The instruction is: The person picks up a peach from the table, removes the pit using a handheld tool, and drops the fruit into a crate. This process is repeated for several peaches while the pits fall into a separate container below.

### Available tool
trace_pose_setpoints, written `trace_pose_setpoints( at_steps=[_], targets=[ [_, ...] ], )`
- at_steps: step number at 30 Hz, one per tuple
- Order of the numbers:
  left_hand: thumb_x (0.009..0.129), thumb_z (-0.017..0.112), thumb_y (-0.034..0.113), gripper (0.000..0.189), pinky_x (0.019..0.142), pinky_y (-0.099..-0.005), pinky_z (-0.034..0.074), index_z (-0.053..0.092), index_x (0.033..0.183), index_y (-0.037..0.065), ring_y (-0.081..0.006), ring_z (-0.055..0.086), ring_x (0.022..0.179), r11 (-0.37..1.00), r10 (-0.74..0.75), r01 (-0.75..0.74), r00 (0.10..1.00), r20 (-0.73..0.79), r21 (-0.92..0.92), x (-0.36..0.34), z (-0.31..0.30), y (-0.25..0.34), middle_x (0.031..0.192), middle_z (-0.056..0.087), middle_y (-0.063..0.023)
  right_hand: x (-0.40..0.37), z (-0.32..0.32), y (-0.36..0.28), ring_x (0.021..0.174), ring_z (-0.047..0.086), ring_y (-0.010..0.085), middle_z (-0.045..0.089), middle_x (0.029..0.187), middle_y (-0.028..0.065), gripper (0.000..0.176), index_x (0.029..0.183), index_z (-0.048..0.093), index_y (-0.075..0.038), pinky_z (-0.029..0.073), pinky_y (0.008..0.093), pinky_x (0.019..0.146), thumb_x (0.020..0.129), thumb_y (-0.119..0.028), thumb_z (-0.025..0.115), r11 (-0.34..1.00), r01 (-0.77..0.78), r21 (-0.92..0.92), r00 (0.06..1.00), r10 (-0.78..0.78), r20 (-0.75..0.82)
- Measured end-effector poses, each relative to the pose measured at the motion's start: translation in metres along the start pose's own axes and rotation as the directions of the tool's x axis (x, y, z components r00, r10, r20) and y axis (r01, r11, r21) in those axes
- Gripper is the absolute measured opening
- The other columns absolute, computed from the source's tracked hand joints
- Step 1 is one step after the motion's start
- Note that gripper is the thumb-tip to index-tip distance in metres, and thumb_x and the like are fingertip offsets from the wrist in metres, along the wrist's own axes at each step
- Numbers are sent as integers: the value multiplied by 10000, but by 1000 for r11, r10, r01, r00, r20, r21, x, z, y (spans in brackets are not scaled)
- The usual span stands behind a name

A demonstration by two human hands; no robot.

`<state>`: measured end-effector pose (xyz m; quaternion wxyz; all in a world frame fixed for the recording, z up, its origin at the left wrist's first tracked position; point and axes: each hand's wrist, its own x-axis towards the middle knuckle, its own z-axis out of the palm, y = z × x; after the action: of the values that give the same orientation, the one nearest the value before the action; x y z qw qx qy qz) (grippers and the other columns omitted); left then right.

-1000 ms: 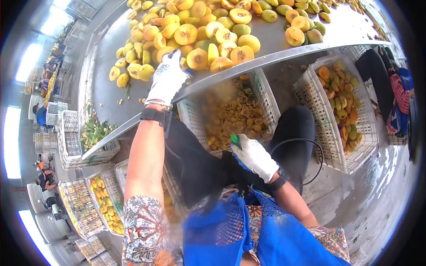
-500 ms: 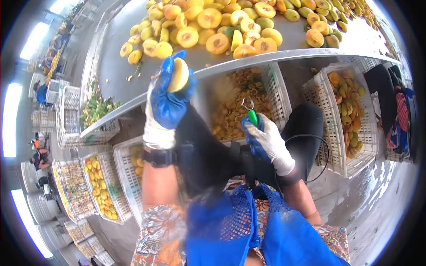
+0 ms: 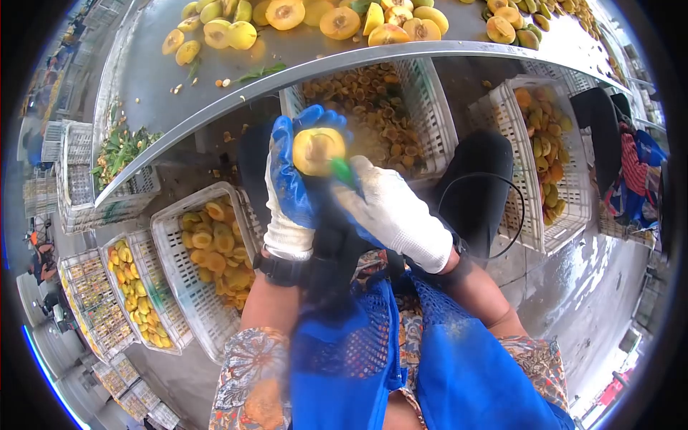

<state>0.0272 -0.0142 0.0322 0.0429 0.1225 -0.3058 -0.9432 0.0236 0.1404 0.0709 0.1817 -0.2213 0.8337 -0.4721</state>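
One fruit half (image 3: 319,151) sits cradled in my left hand (image 3: 294,183), cut face up; my right hand (image 3: 390,208), just beside it, grips a green handle (image 3: 342,173), its tip blurred.

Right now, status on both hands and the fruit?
Left hand: cradling halved fruit, cut face up. Right hand: gripping green-handled tool at fruit's edge. Nothing visible blocking.
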Motion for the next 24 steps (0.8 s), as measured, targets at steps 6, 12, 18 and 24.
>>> trace_pose_setpoints(
  at_steps=[6, 12, 18, 24],
  targets=[
    [1015, 482, 387, 508, 940, -389, 524, 547, 1270, -47, -275, 636, 1055, 947, 165, -151, 986, -28, 283, -10, 11, 2, 1163, 650, -188, -4, 14, 6, 689, 631, 448, 618, 707, 255, 291, 955, 516, 22, 488, 508, 603, 915, -243, 631, 999, 38, -33, 999, -38, -4],
    [1026, 462, 388, 495, 830, -365, 574, 586, 1237, -42, -274, 681, 961, 871, 172, -131, 984, -44, 473, -12, -1, 1, 1047, 679, -173, -8, 26, 12, 684, 639, 432, 625, 715, 256, 287, 950, 516, 27, 488, 497, 603, 923, -240, 617, 1000, -4, -2, 998, 4, 66],
    [1012, 513, 404, 505, 667, -320, 580, 640, 1104, -76, -234, 691, 714, 823, -33, 59, 998, -57, 565, -13, -7, 0, 809, 687, -137, -18, 21, 20, 570, 618, 237, 596, 650, 134, 264, 972, 554, 1, 467, 402, 525, 968, -264, 553, 929, -232, 290, 942, 139, 307],
    [1001, 544, 391, 482, 634, -324, 567, 662, 1024, -77, -228, 672, 662, 791, -292, 293, 952, -90, 537, -9, -13, 3, 763, 679, -137, -24, 9, 18, 454, 438, 58, 462, 618, -41, 294, 971, 590, -32, 362, 228, 414, 999, -323, 552, 373, -682, 629, 718, 177, 673]
  ],
)
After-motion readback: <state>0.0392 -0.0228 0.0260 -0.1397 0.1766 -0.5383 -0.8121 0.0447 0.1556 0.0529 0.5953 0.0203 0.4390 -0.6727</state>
